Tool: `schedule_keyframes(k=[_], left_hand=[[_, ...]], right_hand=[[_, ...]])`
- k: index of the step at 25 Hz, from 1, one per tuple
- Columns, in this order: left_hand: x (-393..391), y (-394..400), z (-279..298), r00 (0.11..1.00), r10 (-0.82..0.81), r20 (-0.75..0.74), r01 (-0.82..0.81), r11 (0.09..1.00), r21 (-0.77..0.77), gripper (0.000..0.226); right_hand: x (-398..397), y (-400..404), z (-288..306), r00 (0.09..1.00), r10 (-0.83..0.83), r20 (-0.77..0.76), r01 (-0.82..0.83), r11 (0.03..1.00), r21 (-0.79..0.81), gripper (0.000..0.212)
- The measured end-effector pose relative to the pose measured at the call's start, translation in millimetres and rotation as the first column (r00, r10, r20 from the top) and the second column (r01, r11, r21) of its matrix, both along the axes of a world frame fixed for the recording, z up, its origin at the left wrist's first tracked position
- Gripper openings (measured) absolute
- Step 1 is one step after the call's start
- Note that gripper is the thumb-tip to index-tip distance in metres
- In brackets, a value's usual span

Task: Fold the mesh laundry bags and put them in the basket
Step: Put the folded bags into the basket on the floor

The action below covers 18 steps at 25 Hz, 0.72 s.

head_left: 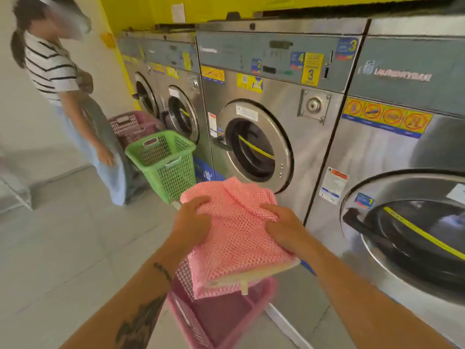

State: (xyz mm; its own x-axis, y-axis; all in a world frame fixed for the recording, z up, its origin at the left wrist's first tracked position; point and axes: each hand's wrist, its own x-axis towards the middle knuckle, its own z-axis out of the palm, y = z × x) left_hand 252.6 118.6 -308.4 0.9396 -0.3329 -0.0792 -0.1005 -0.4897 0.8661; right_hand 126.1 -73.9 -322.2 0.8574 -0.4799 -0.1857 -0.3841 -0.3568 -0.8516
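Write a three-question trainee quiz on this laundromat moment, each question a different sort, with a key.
1. True or false: both the left hand and the right hand grip the pink mesh bag.
2. Multiple choice: the basket directly below the held bag is A) the green basket B) the pink basket C) the dark pink basket by the other person.
3. Fill in: the bag is held in front of a row of front-loading ____.

Key:
1. True; one hand holds each side.
2. B; the pink basket sits on the floor just under the bag.
3. Washing machines, with steel fronts and round doors.
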Motion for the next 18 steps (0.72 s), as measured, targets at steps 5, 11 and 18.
schedule_keyframes(k=[5, 11, 18], left_hand=[[20, 19, -76, 0.988, -0.003, -0.154, 0.029, 0.985, 0.170, 0.060], [48, 23, -167, 0.937, 0.082, -0.339, 0.024, 0.954, 0.298, 0.057], [88, 17, -290, 0.845, 0.073, -0.530, 0.162, 0.909, 0.383, 0.064]], right_hand=[[31, 17, -83, 0.980, 0.059, -0.189, -0.042, 0.995, 0.090, 0.066], [67, 23, -178, 0.895, 0.145, -0.421, -0.056, 0.975, 0.216, 0.070], [98, 35, -300, 0.764, 0.082, -0.640, 0.154, 0.940, 0.303, 0.078]])
